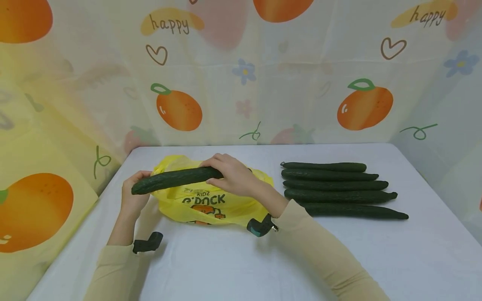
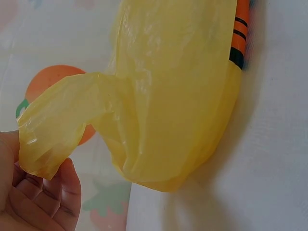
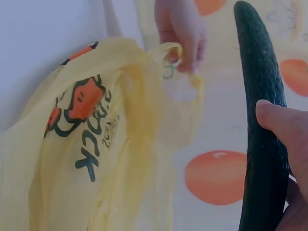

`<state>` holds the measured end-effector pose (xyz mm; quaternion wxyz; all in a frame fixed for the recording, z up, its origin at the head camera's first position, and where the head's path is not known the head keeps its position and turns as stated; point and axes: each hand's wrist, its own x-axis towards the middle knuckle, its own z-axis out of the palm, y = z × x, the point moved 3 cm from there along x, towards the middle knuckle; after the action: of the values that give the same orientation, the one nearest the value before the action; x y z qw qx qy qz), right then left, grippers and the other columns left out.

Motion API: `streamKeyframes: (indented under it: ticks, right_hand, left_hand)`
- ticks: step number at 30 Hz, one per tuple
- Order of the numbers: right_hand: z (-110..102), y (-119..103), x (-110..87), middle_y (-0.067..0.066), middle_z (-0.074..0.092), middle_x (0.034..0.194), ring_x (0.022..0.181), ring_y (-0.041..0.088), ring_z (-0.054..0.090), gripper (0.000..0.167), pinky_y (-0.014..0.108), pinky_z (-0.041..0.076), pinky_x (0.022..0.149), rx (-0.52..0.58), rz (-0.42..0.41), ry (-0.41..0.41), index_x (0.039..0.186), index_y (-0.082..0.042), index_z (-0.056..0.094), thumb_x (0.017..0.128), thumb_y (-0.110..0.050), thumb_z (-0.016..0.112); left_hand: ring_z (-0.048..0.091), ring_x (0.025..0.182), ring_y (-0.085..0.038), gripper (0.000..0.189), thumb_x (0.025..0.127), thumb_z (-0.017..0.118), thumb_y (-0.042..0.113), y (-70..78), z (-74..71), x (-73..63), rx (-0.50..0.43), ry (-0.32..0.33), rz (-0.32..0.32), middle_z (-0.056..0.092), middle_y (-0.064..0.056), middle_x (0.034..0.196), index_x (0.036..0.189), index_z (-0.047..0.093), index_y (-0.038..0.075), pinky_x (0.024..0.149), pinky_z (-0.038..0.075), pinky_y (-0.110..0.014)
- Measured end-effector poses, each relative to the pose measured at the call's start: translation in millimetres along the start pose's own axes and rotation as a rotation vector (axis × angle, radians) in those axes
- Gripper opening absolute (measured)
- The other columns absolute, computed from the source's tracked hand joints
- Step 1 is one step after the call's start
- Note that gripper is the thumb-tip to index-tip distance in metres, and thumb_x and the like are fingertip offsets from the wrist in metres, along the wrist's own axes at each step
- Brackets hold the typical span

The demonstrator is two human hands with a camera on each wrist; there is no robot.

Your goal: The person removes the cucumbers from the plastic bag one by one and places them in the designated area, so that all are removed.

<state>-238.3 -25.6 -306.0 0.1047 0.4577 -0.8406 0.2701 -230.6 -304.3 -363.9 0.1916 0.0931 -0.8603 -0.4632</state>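
A long dark green cucumber [image 1: 171, 179] is held by my right hand [image 1: 235, 175], the thumb laid along its side in the right wrist view. It hangs above a yellow plastic bag [image 1: 226, 211] printed with cartoon ducks and lettering. My left hand [image 1: 133, 194] pinches a handle of that bag [image 2: 53, 130] between thumb and curled fingers, and pulls it out to the left. In the head view the cucumber's free end overlaps my left hand. The bag's mouth gapes beside the cucumber in the right wrist view.
Several more cucumbers [image 1: 335, 185] lie side by side on the right of the white table [image 1: 211, 267]. A patterned cloth [image 1: 282, 92] with oranges hangs behind the table and along its left side. Both wrists wear small dark cameras [image 1: 148, 242].
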Motion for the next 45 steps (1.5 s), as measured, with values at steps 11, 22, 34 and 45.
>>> streamKeyframes:
  ticks: [11,22,34,45]
  right_hand:
    - [-18,-1,-13.9,-0.002,0.058,0.110,0.103,0.014,0.052,0.036,0.028,0.042,0.089,-0.044,0.018,0.020,0.122,-0.015,0.056,0.088,-0.024,0.063]
    - [-37,7,-36.8,-0.001,0.058,0.109,0.100,0.015,0.052,0.036,0.029,0.044,0.087,-0.059,0.051,0.062,0.121,-0.014,0.057,0.087,-0.022,0.065]
    - [-56,23,-69.3,0.001,0.057,0.111,0.097,0.017,0.051,0.038,0.032,0.045,0.083,-0.099,0.101,0.118,0.122,-0.015,0.056,0.085,-0.021,0.066]
    - [-70,32,-100.1,0.003,0.057,0.112,0.102,0.019,0.051,0.038,0.035,0.046,0.086,-0.118,0.129,0.150,0.119,-0.013,0.058,0.083,-0.016,0.069]
  left_hand:
    - [0.051,0.066,0.002,0.024,0.089,0.060,0.021,-1.0,2.0,1.1,0.011,-0.001,0.013,0.052,0.019,0.072,0.097,0.065,-0.001,0.052,0.042,-0.013]
    - [0.052,0.068,-0.001,0.027,0.091,0.058,0.027,-4.5,2.0,1.9,0.021,-0.037,-0.050,0.056,0.022,0.071,0.099,0.063,0.002,0.055,0.044,-0.013]
    - [0.052,0.065,-0.002,0.029,0.090,0.058,0.030,-1.1,-0.5,0.7,0.010,-0.050,-0.021,0.057,0.024,0.067,0.097,0.062,0.001,0.054,0.043,-0.013]
    - [0.053,0.065,-0.002,0.028,0.090,0.059,0.029,-1.8,-0.9,0.8,0.004,-0.038,-0.028,0.056,0.025,0.066,0.096,0.062,0.001,0.054,0.043,-0.013]
